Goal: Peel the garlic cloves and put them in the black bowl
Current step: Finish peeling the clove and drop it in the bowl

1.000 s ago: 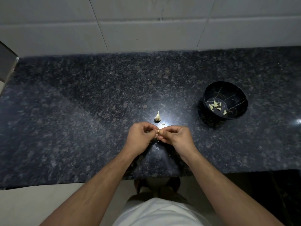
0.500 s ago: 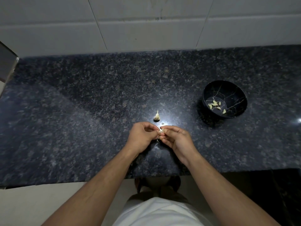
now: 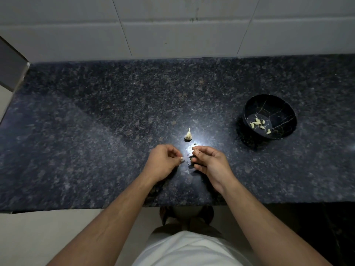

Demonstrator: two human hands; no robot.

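A: Where are the hands?

B: Both hover over the dark granite counter, a little apart. The left hand pinches a small pale bit at its fingertips, probably the garlic clove. The right hand has its fingers curled; thumb and forefinger meet on a tiny pale scrap, likely skin, too small to be sure.

A: And the rest of the garlic?

B: A garlic remnant sits at twelve o'clock from the hands. The black bowl, at two o'clock, holds several peeled cloves.

A: How best to finish this step?

B: I'd judge: drop the scrap, check that no skin clings, then carry the clove over the rim before letting go.
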